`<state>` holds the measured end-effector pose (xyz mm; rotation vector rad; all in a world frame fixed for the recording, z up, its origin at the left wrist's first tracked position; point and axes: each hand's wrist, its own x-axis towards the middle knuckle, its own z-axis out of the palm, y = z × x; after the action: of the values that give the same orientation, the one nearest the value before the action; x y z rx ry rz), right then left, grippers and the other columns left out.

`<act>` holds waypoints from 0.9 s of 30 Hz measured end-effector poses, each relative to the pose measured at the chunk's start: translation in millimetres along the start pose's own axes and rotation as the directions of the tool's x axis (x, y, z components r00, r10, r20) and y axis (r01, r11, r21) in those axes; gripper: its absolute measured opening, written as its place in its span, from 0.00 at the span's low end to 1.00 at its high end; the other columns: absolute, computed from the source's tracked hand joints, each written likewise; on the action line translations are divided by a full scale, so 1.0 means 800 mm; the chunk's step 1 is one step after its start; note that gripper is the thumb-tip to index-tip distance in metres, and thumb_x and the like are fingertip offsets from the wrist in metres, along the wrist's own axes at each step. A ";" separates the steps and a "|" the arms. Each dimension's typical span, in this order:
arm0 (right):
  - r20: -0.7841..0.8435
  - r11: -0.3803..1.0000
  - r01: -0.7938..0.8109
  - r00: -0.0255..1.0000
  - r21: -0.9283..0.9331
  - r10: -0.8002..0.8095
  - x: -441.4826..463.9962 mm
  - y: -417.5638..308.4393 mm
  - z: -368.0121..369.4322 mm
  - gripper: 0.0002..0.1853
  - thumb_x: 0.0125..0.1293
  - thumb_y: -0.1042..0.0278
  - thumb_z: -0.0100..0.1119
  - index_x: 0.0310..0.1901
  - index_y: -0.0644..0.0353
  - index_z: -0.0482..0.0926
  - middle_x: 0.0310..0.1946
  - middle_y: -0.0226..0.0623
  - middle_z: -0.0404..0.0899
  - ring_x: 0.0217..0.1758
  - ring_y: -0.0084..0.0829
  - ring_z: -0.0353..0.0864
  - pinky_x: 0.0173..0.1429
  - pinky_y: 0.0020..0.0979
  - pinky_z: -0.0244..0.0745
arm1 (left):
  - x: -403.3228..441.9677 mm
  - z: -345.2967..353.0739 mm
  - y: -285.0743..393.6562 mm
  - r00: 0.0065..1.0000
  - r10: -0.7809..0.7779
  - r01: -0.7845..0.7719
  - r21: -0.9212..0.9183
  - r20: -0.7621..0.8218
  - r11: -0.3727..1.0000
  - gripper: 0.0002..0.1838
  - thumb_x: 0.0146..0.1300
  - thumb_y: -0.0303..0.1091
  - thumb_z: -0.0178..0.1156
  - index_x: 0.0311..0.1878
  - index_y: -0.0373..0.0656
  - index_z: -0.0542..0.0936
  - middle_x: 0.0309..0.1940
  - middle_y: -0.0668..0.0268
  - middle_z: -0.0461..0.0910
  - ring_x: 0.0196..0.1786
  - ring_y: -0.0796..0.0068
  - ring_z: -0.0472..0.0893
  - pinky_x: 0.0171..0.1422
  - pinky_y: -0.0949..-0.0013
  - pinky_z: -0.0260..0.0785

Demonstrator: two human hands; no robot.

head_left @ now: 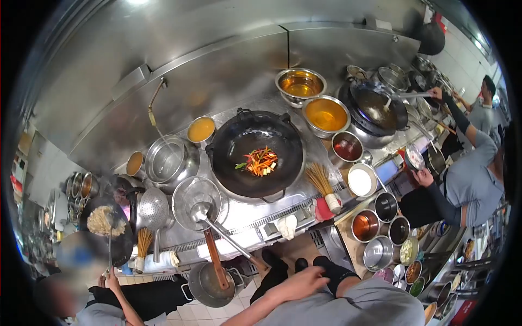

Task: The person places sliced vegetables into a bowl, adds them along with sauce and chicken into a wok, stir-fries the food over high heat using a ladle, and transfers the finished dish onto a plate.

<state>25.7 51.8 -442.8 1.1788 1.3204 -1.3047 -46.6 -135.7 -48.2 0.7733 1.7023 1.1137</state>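
My left hand (305, 283) is low in the view, in front of my grey shirt and over my dark-clad legs. Its fingers are loosely apart and hold nothing. My right hand does not show. Beyond the counter edge, a large black wok (234, 176) sits on the stove with cut orange, red and green vegetables (261, 162) at its bottom. A ladle (200, 211) lies with its bowl over a mesh strainer (182, 202), and its handle points towards my left hand. A bamboo brush (322, 182) rests right of the wok.
Bowls of yellow liquid (326, 114) stand behind right. Sauce containers (365, 225) fill the right side. A pot (204, 282) with a wooden handle is front left. One co-worker (473, 174) works at a wok on the right, another (130, 312) stirs food at left.
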 end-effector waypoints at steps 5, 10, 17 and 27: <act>-0.036 0.902 0.031 0.999 0.432 -0.017 0.029 0.036 -0.049 0.13 0.74 0.61 0.53 0.46 0.63 0.79 0.31 0.42 0.83 0.30 0.39 0.84 0.33 0.41 0.85 | 0.078 0.127 0.011 0.997 -0.043 0.024 0.300 0.058 0.954 0.25 0.69 0.34 0.59 0.65 0.28 0.71 0.62 0.36 0.71 0.57 0.30 0.81 0.65 0.44 0.74; -0.034 0.656 0.048 0.999 0.754 -0.034 0.051 0.048 -0.074 0.12 0.75 0.62 0.52 0.42 0.63 0.78 0.30 0.41 0.82 0.29 0.39 0.84 0.35 0.40 0.86 | 0.117 0.174 -0.033 0.991 -0.122 0.127 0.534 -0.045 0.836 0.27 0.58 0.19 0.59 0.62 0.26 0.69 0.55 0.34 0.73 0.62 0.34 0.77 0.61 0.45 0.73; -0.025 0.232 0.038 0.998 0.972 -0.060 0.076 0.051 -0.063 0.12 0.77 0.63 0.49 0.41 0.63 0.77 0.30 0.42 0.81 0.29 0.41 0.83 0.38 0.41 0.86 | 0.060 0.202 0.019 0.964 -0.076 0.090 0.046 -0.255 0.995 0.14 0.60 0.19 0.54 0.49 0.31 0.69 0.40 0.30 0.80 0.51 0.27 0.79 0.56 0.41 0.71; 0.337 0.404 -0.257 0.931 0.878 -0.142 0.037 0.046 0.082 0.10 0.75 0.64 0.48 0.42 0.59 0.76 0.29 0.45 0.76 0.31 0.43 0.80 0.36 0.46 0.84 | 0.049 0.135 0.094 0.988 0.010 0.072 0.528 -0.151 0.846 0.11 0.55 0.18 0.54 0.43 0.29 0.73 0.37 0.36 0.81 0.47 0.32 0.82 0.50 0.41 0.74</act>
<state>57.1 -13.8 -478.5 1.5423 0.1362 -2.1910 40.7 -36.4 -9.9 1.0151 2.1851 0.6808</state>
